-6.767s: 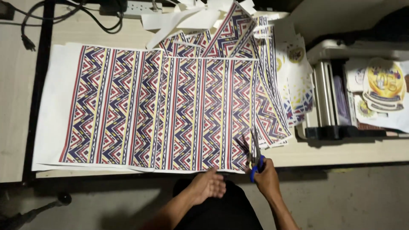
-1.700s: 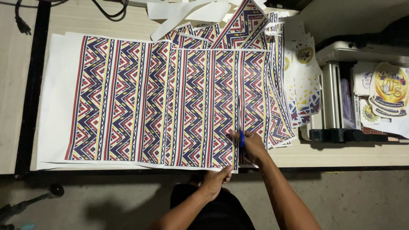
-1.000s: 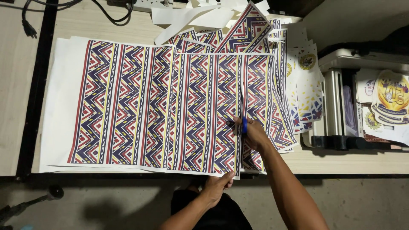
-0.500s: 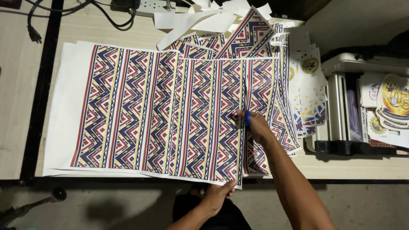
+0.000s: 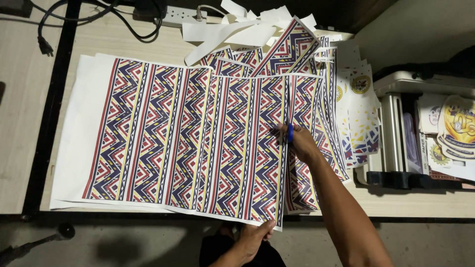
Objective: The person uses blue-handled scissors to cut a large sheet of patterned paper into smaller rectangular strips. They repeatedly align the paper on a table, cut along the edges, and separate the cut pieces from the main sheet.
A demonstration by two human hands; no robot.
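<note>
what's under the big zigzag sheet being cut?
Under the zigzag sheet: more patterned sheets fan out at its top and right edges, on the wooden table. How many lie beneath is hidden.

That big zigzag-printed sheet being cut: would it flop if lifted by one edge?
Probably. The zigzag-printed sheet looks thin, and its near edge overhangs the table, pinched by the left hand. The strip beside the scissors in the right hand already curls away.

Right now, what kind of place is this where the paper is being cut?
Probably a small print or craft workshop. A big zigzag-patterned printed sheet lies on a wooden table and is being cut with blue-handled scissors. Cut white strips pile up behind, and printed stickers rest on a machine.
</note>
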